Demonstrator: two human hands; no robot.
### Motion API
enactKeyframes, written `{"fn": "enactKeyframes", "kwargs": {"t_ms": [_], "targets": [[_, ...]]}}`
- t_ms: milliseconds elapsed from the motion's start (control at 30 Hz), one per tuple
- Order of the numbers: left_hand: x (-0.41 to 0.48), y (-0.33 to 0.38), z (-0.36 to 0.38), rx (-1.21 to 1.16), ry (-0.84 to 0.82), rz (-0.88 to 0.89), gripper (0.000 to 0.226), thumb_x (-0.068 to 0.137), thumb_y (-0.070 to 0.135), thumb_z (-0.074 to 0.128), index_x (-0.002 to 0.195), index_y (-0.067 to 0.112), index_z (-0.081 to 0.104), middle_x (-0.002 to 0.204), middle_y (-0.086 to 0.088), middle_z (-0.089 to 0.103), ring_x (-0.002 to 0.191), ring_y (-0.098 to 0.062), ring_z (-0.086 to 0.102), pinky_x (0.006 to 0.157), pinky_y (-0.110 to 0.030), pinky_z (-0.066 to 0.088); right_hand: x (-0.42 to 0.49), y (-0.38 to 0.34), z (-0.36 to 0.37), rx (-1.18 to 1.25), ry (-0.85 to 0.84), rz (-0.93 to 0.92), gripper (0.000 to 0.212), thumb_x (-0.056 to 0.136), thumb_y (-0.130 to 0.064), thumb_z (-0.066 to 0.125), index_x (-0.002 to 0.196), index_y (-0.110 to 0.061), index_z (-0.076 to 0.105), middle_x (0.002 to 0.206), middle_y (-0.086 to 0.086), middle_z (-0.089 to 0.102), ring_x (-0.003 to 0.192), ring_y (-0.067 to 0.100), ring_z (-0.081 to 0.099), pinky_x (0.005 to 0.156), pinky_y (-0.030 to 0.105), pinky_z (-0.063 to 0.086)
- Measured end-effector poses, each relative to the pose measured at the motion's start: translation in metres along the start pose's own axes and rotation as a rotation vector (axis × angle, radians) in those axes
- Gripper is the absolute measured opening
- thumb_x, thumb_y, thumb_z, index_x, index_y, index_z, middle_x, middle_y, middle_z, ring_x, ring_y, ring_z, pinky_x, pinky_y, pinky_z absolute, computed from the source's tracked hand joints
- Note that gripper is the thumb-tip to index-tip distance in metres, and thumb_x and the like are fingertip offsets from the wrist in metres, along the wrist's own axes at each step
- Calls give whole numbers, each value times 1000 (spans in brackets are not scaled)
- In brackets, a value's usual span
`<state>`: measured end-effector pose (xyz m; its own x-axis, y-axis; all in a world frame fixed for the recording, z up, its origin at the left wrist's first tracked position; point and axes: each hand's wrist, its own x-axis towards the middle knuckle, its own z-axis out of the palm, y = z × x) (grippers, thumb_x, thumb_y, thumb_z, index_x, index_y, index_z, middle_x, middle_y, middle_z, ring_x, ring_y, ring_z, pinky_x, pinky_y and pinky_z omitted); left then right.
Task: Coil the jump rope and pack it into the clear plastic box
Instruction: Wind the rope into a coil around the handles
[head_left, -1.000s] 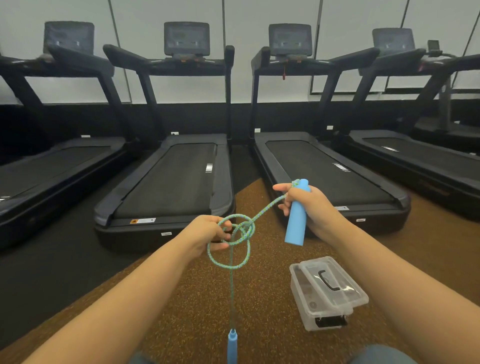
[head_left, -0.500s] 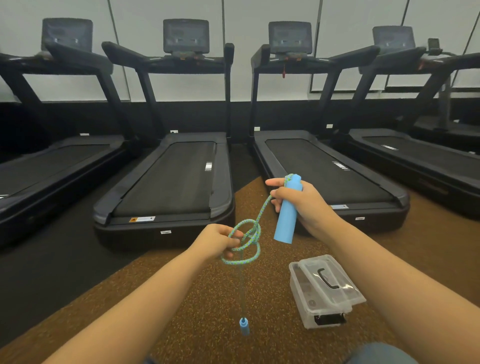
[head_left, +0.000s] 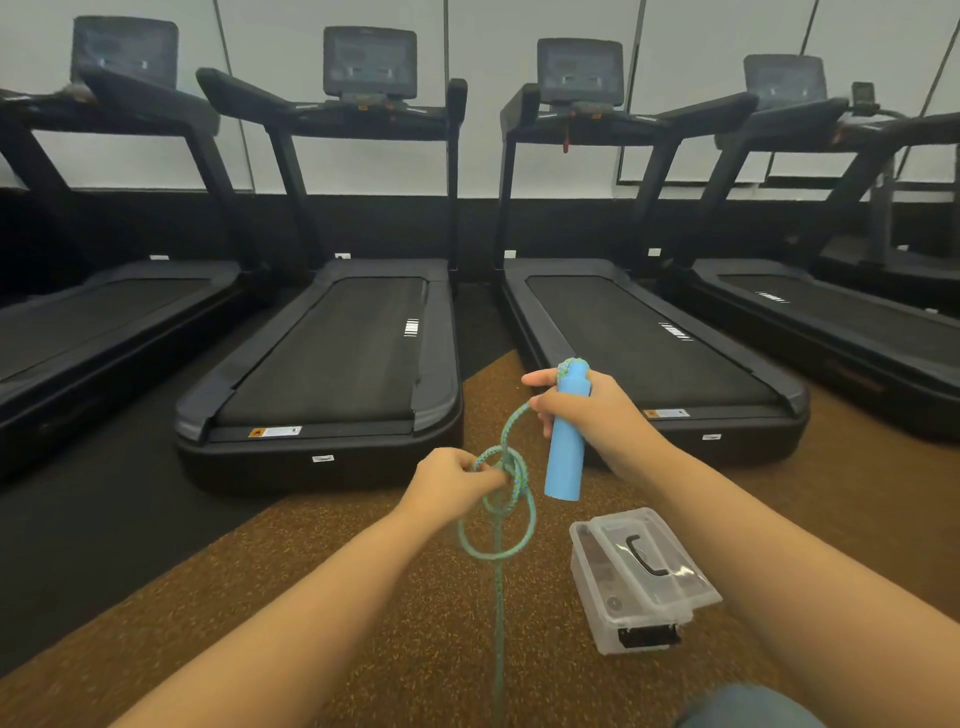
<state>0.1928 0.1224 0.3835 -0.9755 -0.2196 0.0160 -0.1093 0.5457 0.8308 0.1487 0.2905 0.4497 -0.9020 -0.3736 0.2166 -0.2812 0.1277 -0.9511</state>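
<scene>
My right hand (head_left: 597, 415) grips the blue foam handle (head_left: 566, 457) of the jump rope, held upright at chest height. The green braided rope (head_left: 511, 499) runs from the handle's top down to my left hand (head_left: 452, 486), which pinches a small bundle of loops. One larger loop hangs below that hand, and a single strand drops straight down past the frame's bottom edge. The clear plastic box (head_left: 636, 579) sits on the floor below my right forearm, its lid with a black handle closed on top. The rope's other handle is out of sight.
Several black treadmills (head_left: 337, 358) stand side by side ahead, their rear ends close to my hands. Brown speckled rubber flooring (head_left: 363, 571) lies under me, with black flooring to the left. My knee in blue fabric shows at bottom right.
The hanging strand now runs lower and the second blue handle has dropped out of view. The loop below my left hand has grown larger. My right hand holds about the same place.
</scene>
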Motion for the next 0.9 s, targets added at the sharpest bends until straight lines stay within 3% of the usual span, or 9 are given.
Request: {"fn": "enactKeyframes", "kwargs": {"t_ms": [67, 133, 233, 300, 400, 500, 600, 800, 900], "targets": [[3, 3, -6, -83, -14, -41, 27, 74, 37, 72, 62, 14, 63, 48, 4, 34, 42, -9, 29, 43, -22, 24, 2, 12, 0, -58, 30, 30, 23, 79, -12, 72, 101, -11, 67, 69, 3, 60, 58, 14, 56, 61, 29, 51], [5, 7, -10, -160, -56, -99, 31, 67, 41, 73, 58, 16, 58, 54, 0, 33, 51, -14, 30, 52, -27, 23, 4, 24, 3, -139, 61, 53, 28, 71, -24, 81, 94, -13, 70, 76, 5, 66, 64, 14, 59, 65, 33, 52], [7, 10, -11, -291, -143, -206, 50, 51, 49, 75, 79, 9, 68, 71, -8, 49, 68, -19, 42, 66, -33, 30, 3, 38, 10, -216, 36, 97, 44, 59, -39, 87, 89, -11, 70, 86, 4, 71, 75, 16, 66, 71, 32, 55], [9, 8, -14, -417, -213, -259, 53, 59, 42, 77, 94, 4, 72, 76, -5, 62, 66, -20, 53, 65, -28, 39, 1, 41, 14, -193, 20, 139, 45, 60, -37, 87, 90, -8, 69, 83, -2, 69, 74, 12, 64, 66, 25, 53], [9, 9, -19, -546, -367, -375, 14, 83, 31, 64, 78, 18, 69, 68, 7, 62, 60, -9, 55, 59, -23, 43, 0, 42, 16, -179, -11, 181, 42, 62, -30, 88, 89, -5, 69, 78, -2, 67, 67, 7, 62, 58, 17, 51], [10, 7, -27, -648, -420, -480, 24, 82, 40, 60, 66, 22, 61, 58, 10, 57, 61, -9, 44, 62, -27, 32, -2, 46, 18, -172, -53, 199, 31, 61, -21, 89, 77, -11, 65, 74, 2, 68, 62, 8, 64, 65, 25, 56], [11, 6, -31, -726, -440, -536, 26, 67, 46, 68, 62, 21, 63, 62, 9, 61, 70, -10, 52, 73, -31, 36, -5, 51, 22, -207, -46, 193, 26, 65, -18, 85, 68, -15, 59, 67, -2, 64, 56, 5, 60, 56, 18, 49], [10, 1, -23, -747, -457, -532, 36, 59, 56, 71, 74, 22, 68, 70, 9, 65, 72, -10, 58, 76, -35, 42, -12, 54, 32, 59, -159, 203, 15, 74, -12, 77, 87, -9, 70, 86, 8, 71, 75, 14, 63, 72, 29, 51], [10, -1, -18, -858, -473, -514, 41, 60, 53, 73, 80, 17, 69, 74, 2, 69, 67, -15, 66, 64, -31, 53, -13, 56, 37, 153, -198, 215, 43, 67, -17, 82, 102, 2, 66, 103, 21, 70, 87, 25, 66, 89, 43, 52]]}}
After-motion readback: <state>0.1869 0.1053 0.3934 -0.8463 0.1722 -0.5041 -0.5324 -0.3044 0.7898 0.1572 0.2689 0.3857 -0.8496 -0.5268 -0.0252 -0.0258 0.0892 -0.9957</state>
